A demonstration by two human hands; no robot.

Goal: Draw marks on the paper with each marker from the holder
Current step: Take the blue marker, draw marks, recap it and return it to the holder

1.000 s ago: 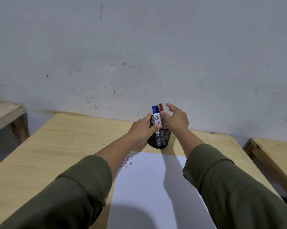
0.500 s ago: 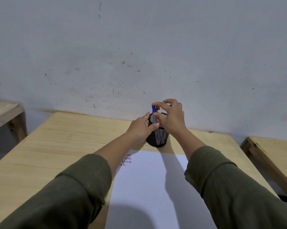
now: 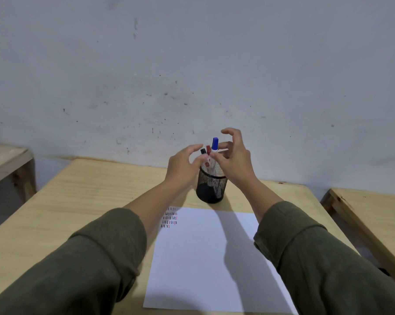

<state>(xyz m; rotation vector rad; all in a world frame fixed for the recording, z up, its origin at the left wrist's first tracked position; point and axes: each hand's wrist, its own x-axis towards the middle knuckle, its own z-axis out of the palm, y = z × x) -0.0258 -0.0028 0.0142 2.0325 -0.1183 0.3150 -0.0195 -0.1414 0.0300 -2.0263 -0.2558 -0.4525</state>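
A black mesh holder (image 3: 211, 188) stands on the wooden table just beyond the white paper (image 3: 205, 264). Three markers stick out of it: black cap (image 3: 203, 151), red cap (image 3: 208, 148) and blue cap (image 3: 215, 143). The blue marker sits higher than the other two. My right hand (image 3: 236, 161) pinches its white barrel between thumb and fingers, the other fingers spread. My left hand (image 3: 183, 167) hovers at the holder's left rim with fingers apart, holding nothing. Short black, red and blue strokes (image 3: 169, 218) fill the paper's top left corner.
The table (image 3: 82, 201) ends at a grey wall close behind the holder. A low wooden bench (image 3: 7, 160) stands to the left and another (image 3: 374, 214) to the right, each across a gap.
My right hand has closed on the blue marker and raised it partway out of the holder. My left hand has let go of the holder's side and lifted, fingers spreading.
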